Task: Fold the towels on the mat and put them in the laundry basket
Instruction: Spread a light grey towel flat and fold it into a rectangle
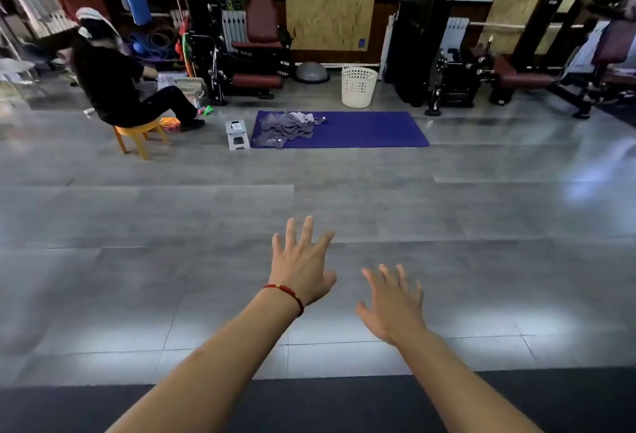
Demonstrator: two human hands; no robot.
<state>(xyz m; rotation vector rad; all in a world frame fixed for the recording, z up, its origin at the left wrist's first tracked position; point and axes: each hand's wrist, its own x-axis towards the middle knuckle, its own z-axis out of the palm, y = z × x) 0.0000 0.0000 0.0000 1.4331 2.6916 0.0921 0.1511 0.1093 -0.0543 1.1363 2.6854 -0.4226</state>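
A blue mat (364,130) lies on the grey floor far ahead of me. A crumpled heap of grey towels (287,128) sits on its left end. Just behind the mat stands a white perforated laundry basket (358,87). My left hand (303,265), with a red string at the wrist, reaches forward with fingers spread and holds nothing. My right hand (395,305) is stretched out beside it, fingers also spread and empty. Both hands are well short of the mat.
A person in black sits on a yellow stool (137,136) at the left. A small grey step stool (237,135) stands by the mat's left edge. Gym machines (254,44) line the back wall. A dark floor mat (309,405) lies under my arms.
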